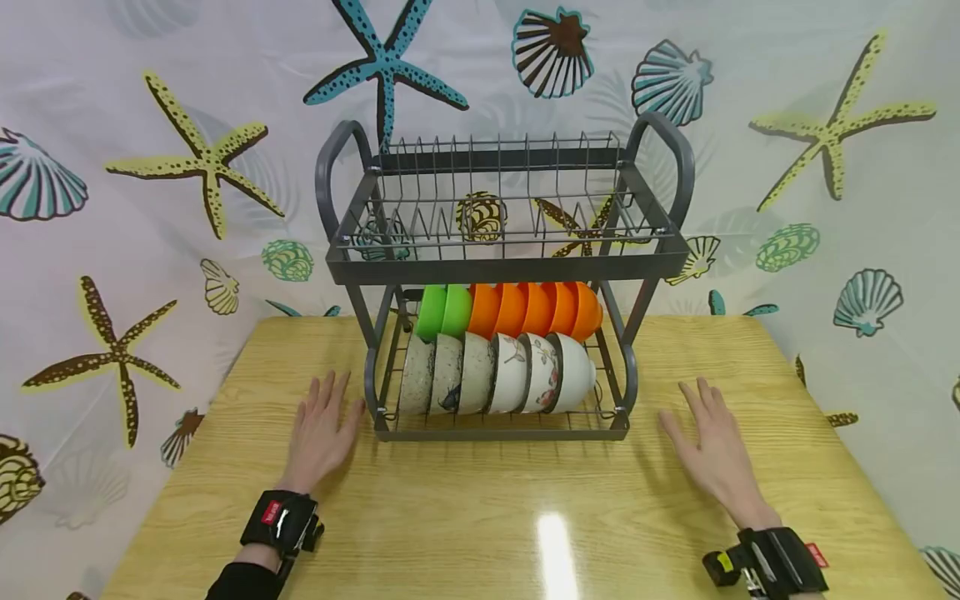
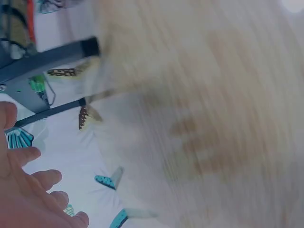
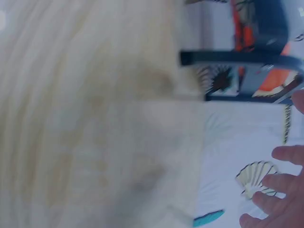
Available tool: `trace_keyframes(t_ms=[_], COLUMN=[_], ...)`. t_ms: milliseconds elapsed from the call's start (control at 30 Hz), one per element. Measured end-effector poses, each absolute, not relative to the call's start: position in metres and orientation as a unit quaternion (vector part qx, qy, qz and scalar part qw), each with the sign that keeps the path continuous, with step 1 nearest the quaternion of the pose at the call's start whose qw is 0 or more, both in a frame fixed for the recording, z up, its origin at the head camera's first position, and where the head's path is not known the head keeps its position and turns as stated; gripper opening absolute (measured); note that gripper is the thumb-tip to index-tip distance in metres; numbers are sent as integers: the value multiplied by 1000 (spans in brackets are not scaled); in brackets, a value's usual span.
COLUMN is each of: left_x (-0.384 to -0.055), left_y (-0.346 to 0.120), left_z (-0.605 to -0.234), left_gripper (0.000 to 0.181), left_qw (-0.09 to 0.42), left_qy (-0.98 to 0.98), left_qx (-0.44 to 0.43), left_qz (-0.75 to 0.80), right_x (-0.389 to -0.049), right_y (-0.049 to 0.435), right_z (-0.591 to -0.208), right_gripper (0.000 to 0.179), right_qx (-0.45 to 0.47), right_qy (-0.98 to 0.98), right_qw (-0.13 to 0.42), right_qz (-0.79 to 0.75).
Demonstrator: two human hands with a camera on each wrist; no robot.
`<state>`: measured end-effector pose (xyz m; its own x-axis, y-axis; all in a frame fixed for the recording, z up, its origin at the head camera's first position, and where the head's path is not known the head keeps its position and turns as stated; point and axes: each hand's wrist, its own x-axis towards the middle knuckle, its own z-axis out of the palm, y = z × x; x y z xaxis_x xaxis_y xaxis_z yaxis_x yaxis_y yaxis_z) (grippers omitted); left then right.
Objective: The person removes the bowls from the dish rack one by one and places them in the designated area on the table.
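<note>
A dark grey two-tier dish rack [image 1: 502, 268] stands on the wooden table [image 1: 450, 508]. On its lower tier, a front row holds grey speckled bowls [image 1: 417, 377] and white patterned bowls [image 1: 540, 373], all tipped on edge. Behind them stand green bowls [image 1: 442, 310] and orange bowls [image 1: 536, 308]. My left hand [image 1: 321, 433] is just left of the rack, palm down with fingers straight, its thumb close to the rack's side. To the right of the rack, my right hand [image 1: 712, 446] has its fingers spread and holds nothing. Both wrist views show the fingers extended beside the rack.
The rack's upper tier [image 1: 502, 200] is a wire grid with raised handles [image 1: 671, 158] at both ends. A patterned curtain [image 1: 480, 50] with starfish and shells hangs behind and at the sides of the table. Each wrist wears a black strap [image 1: 281, 521] with a camera.
</note>
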<state>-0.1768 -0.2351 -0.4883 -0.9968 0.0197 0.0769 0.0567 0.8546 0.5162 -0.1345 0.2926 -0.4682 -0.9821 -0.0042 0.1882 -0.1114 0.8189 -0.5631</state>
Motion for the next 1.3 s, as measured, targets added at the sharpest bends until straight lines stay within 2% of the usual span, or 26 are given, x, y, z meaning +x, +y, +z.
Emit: trace_keyframes(t_ms=[100,233,333,400,600,700,967,1200,1300], left_x=[-176,-172,-169,-167,-162,-160,-158,-158,-158], left_y=[-234,-232,-231,-231,-227,-224,-219,-216,-217], left_z=[-485,-477,-472,-470,-468,-467,-464,-462,-462], left_gripper=[62,62,62,61,54,53,52,52,52], left_qw=[33,41,60,78,138,154,173,179,182], left_qy=[-944,-904,-880,-871,-856,-853,-848,-847,-847], left_qx=[-10,10,19,21,17,10,-4,-7,-7], left_qz=[-329,-425,-470,-484,-497,-499,-500,-501,-499], right_x=[-132,-131,-135,-139,-156,-168,-197,-207,-208], right_y=[280,253,230,216,186,178,167,161,160], right_z=[-452,-431,-416,-409,-398,-397,-401,-405,-405], right_gripper=[61,44,39,38,53,59,60,38,36], right_qx=[35,75,113,132,134,122,100,107,107], right_qy=[-926,-883,-869,-876,-927,-946,-970,-969,-968], right_qw=[142,257,295,283,155,117,87,106,114], right_qz=[348,385,380,367,313,276,204,198,198])
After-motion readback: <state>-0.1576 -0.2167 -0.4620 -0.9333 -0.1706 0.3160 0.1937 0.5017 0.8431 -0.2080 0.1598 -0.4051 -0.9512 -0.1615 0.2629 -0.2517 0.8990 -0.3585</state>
